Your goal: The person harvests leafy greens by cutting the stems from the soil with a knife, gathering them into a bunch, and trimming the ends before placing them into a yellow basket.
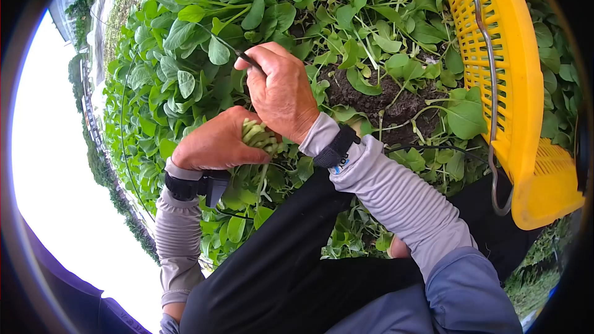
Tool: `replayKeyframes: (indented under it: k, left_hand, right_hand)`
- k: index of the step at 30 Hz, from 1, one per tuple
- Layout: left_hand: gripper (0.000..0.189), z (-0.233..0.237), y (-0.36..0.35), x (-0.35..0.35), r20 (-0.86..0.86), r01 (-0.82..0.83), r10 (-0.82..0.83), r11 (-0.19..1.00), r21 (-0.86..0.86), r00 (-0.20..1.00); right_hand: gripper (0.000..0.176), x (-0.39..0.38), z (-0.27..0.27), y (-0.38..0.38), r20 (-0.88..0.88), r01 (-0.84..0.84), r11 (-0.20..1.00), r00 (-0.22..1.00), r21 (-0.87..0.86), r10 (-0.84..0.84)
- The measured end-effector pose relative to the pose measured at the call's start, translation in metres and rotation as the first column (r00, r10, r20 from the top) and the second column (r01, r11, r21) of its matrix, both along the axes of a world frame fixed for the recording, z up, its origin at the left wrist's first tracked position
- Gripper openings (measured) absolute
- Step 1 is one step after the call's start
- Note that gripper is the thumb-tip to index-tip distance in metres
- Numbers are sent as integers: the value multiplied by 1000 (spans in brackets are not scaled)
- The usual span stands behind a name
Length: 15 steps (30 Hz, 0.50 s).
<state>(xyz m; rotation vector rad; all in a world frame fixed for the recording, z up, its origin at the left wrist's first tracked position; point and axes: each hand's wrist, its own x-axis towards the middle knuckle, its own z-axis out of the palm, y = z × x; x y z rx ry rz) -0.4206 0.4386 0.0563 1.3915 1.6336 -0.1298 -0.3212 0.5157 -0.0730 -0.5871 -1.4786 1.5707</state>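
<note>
My left hand (219, 139) is closed around a bunch of leafy greens, and the pale ends of their stems (260, 137) show beside the thumb. The leaves of the bunch are mostly hidden by the hand. Close above it, my right hand (279, 89) grips a thin, dark-handled, knife-like tool (245, 57). Its narrow shaft points up and left over the plants, away from the bunch. Dense broad-leaved greens (185, 55) grow right behind both hands.
A yellow slatted plastic crate (526, 105) with a metal handle (489, 55) stands at the right, tilted in view. Bare dark soil (396, 102) shows between loose leaves and cut plants. A thin black cable (427, 146) runs over the bed. My black-trousered leg (266, 241) is in front.
</note>
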Motion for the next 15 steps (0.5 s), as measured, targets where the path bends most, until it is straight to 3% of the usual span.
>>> replayKeyframes:
  k: [1,2,3,5,6,7,8,11,12,15]
  left_hand:
    - [48,8,2,-7,82,-296,303,951,-89,950]
    - [43,14,3,-14,133,-553,580,810,-194,803]
    - [39,18,-1,-18,239,-707,701,703,-75,672]
    - [39,25,0,-20,444,-918,810,390,77,382]
    - [39,26,1,-21,450,-916,806,392,82,385]
    - [37,26,2,-21,483,-957,828,273,98,286]
    - [35,26,2,-21,517,-983,836,147,109,182]
    - [41,20,-6,-19,587,-991,800,128,34,124]
    - [54,22,-8,-19,629,-974,752,222,38,196]
    - [65,16,-15,-2,670,-952,685,285,113,285]
  right_hand:
    - [15,11,-2,7,-14,-16,996,1000,-92,15]
    - [14,20,0,8,-93,-35,985,996,-170,19]
    - [36,30,6,6,-79,-124,963,991,-238,108]
    - [68,34,7,-15,-83,-213,966,976,-145,203]
    - [94,34,13,-27,-51,-300,944,954,-141,295]
    - [98,30,18,-41,-44,-215,977,976,6,215]
    - [96,26,30,-55,-45,-178,982,983,-69,175]
    - [93,21,44,-72,-66,-134,976,990,-173,124]
    - [92,20,45,-71,-88,-130,970,990,-206,113]
    - [87,30,44,-67,-50,-204,939,979,-278,198]
